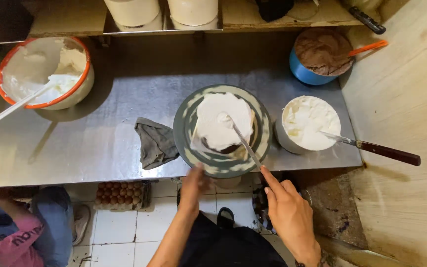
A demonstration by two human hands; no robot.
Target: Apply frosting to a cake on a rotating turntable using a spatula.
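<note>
A cake [222,122] covered with white cream sits on a blurred, turning grey turntable [189,129] on the steel counter. My right hand [287,207] holds a long metal spatula [243,142] whose tip rests on the cream near the cake's middle. My left hand [193,185] touches the turntable's near rim from below, fingers curled against it.
A grey cloth [155,143] lies left of the turntable. A white cream bowl [306,123] with a brown-handled knife [376,148] stands right. Behind: a blue chocolate bowl [320,57], an orange-rimmed cream bowl [45,71]. Below: an egg tray [122,195] and another person [21,227].
</note>
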